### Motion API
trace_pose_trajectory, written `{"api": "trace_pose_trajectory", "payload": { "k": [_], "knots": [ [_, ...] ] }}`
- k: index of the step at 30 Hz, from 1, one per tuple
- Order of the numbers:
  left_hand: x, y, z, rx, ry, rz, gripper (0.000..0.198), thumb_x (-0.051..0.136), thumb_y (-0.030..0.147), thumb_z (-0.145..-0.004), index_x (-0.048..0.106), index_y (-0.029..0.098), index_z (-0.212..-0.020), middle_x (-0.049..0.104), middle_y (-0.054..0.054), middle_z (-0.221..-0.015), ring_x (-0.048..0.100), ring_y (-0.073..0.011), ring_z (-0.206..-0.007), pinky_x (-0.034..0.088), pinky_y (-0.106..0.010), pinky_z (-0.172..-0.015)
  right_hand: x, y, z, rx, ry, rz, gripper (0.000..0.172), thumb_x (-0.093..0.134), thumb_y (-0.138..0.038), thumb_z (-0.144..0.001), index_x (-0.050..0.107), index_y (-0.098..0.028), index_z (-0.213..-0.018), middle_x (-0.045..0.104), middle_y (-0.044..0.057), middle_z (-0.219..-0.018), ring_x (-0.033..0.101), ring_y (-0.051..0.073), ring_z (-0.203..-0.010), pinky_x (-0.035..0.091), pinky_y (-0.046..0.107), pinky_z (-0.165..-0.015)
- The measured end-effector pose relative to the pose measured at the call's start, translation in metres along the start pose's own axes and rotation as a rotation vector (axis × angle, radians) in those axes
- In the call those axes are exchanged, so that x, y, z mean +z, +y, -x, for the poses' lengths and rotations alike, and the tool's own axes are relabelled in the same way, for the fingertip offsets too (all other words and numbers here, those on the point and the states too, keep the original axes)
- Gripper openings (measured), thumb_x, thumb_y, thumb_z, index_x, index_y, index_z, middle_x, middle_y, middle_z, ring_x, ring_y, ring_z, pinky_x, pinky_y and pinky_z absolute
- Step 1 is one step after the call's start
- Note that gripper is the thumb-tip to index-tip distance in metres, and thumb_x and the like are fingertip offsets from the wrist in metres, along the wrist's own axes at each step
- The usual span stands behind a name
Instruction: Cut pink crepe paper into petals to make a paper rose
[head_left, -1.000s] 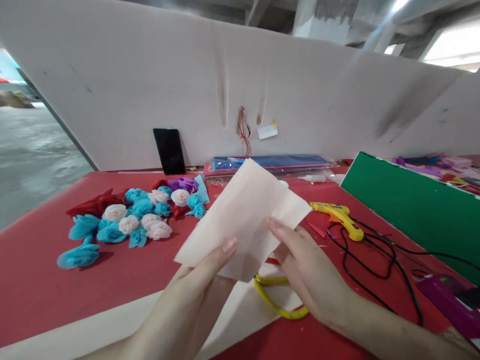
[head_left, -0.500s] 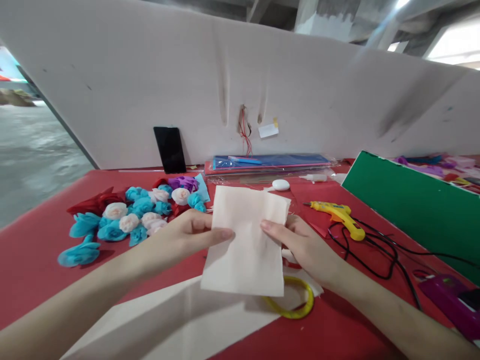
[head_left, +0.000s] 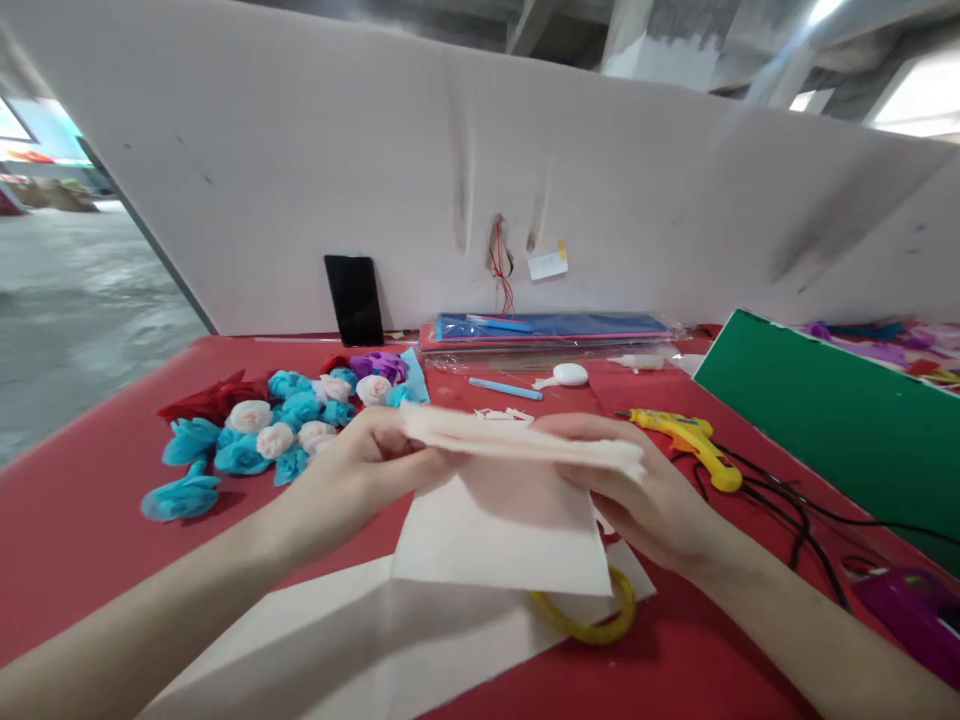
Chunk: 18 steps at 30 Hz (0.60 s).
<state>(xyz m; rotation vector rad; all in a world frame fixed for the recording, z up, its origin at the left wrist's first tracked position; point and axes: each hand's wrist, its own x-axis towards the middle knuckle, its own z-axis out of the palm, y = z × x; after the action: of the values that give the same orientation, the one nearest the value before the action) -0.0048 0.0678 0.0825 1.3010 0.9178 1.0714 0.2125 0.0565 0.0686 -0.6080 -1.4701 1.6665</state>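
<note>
A pale pink sheet of paper (head_left: 502, 530) is held above the red table (head_left: 82, 540), its upper part folded over toward me. My left hand (head_left: 367, 465) pinches the fold at its left end. My right hand (head_left: 645, 495) grips the fold at its right end, fingers under the paper. Beneath the sheet lie a larger pale sheet (head_left: 360, 650) and yellow-handled scissors (head_left: 592, 625), mostly hidden.
A pile of blue, white, purple and red paper flowers (head_left: 285, 425) lies at the left. A yellow glue gun (head_left: 690, 440) with black cables (head_left: 787, 520) lies right, beside a green board (head_left: 832, 420). A black phone (head_left: 354, 300) leans on the white wall, beside packs of coloured paper (head_left: 547, 328).
The sheet went from held up flat facing me to lowered, with its top edge folded over. Both hands moved along the fold line.
</note>
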Motion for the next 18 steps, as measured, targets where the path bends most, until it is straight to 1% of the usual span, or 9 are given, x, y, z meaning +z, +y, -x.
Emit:
{"api": "trace_pose_trajectory", "payload": {
  "k": [1, 2, 3, 5, 8, 11, 15, 18],
  "knots": [
    [-0.002, 0.001, 0.000, 0.008, -0.113, -0.034, 0.014, 0.070, 0.014, -0.065, 0.077, 0.023, -0.074, 0.072, 0.001, -0.068, 0.065, -0.0138, -0.064, 0.049, -0.015, -0.054, 0.000, -0.001, 0.000, -0.012, -0.013, -0.009, 0.021, 0.055, -0.019, -0.087, 0.071, -0.028, -0.097, 0.062, -0.004, -0.076, 0.052, 0.002, -0.052, 0.041, 0.009, -0.044],
    [-0.003, 0.001, 0.000, 0.025, -0.201, -0.040, 0.018, 0.067, 0.015, -0.069, 0.076, 0.026, -0.079, 0.073, 0.003, -0.075, 0.065, -0.0118, -0.068, 0.049, -0.013, -0.056, 0.000, -0.002, 0.001, -0.019, -0.024, -0.018, 0.024, 0.053, -0.015, -0.086, 0.072, -0.027, -0.094, 0.062, -0.004, -0.076, 0.052, 0.001, -0.052, 0.041, 0.007, -0.045],
    [-0.005, 0.002, 0.000, 0.043, -0.261, -0.024, 0.020, 0.064, 0.014, -0.072, 0.076, 0.028, -0.081, 0.074, 0.005, -0.080, 0.065, -0.0098, -0.068, 0.048, -0.010, -0.055, 0.000, -0.003, 0.001, -0.022, -0.037, -0.027, 0.027, 0.051, -0.012, -0.086, 0.073, -0.026, -0.090, 0.062, -0.004, -0.073, 0.051, 0.000, -0.052, 0.041, 0.006, -0.046],
    [-0.008, 0.002, 0.001, 0.087, -0.345, -0.007, 0.024, 0.058, 0.013, -0.077, 0.076, 0.029, -0.081, 0.073, 0.006, -0.083, 0.063, -0.0066, -0.066, 0.044, -0.007, -0.050, 0.001, -0.004, 0.002, -0.020, -0.062, -0.037, 0.033, 0.046, -0.007, -0.084, 0.075, -0.025, -0.084, 0.061, -0.004, -0.065, 0.051, 0.001, -0.050, 0.042, 0.007, -0.047],
    [-0.011, 0.000, 0.001, 0.129, -0.451, 0.060, 0.031, 0.050, 0.009, -0.083, 0.076, 0.026, -0.081, 0.072, 0.006, -0.083, 0.062, -0.0052, -0.064, 0.043, -0.007, -0.049, 0.001, -0.005, 0.003, -0.026, -0.088, -0.048, 0.037, 0.044, -0.004, -0.081, 0.075, -0.023, -0.080, 0.066, -0.002, -0.070, 0.053, 0.003, -0.051, 0.043, 0.009, -0.046],
    [-0.013, -0.004, 0.001, 0.134, -0.521, 0.127, 0.035, 0.046, 0.003, -0.082, 0.075, 0.023, -0.079, 0.071, 0.006, -0.078, 0.060, -0.0044, -0.062, 0.045, -0.009, -0.053, 0.001, -0.004, 0.003, -0.043, -0.100, -0.064, 0.038, 0.042, -0.002, -0.078, 0.075, -0.021, -0.077, 0.068, -0.001, -0.072, 0.052, 0.003, -0.049, 0.040, 0.010, -0.043],
    [-0.013, -0.004, 0.001, 0.137, -0.556, 0.172, 0.037, 0.044, 0.001, -0.081, 0.073, 0.022, -0.075, 0.068, 0.005, -0.071, 0.059, -0.0046, -0.062, 0.046, -0.010, -0.056, 0.003, -0.003, 0.004, -0.065, -0.099, -0.078, 0.035, 0.043, -0.001, -0.076, 0.074, -0.018, -0.071, 0.066, 0.000, -0.064, 0.052, 0.004, -0.048, 0.039, 0.012, -0.044],
    [-0.013, -0.003, 0.000, 0.158, -0.568, 0.182, 0.037, 0.044, 0.000, -0.081, 0.073, 0.021, -0.073, 0.066, 0.004, -0.068, 0.059, -0.0052, -0.064, 0.047, -0.011, -0.061, 0.004, -0.004, 0.004, -0.071, -0.090, -0.090, 0.035, 0.043, -0.002, -0.075, 0.073, -0.018, -0.068, 0.063, -0.001, -0.062, 0.051, 0.004, -0.046, 0.037, 0.014, -0.042]
  ]
}}
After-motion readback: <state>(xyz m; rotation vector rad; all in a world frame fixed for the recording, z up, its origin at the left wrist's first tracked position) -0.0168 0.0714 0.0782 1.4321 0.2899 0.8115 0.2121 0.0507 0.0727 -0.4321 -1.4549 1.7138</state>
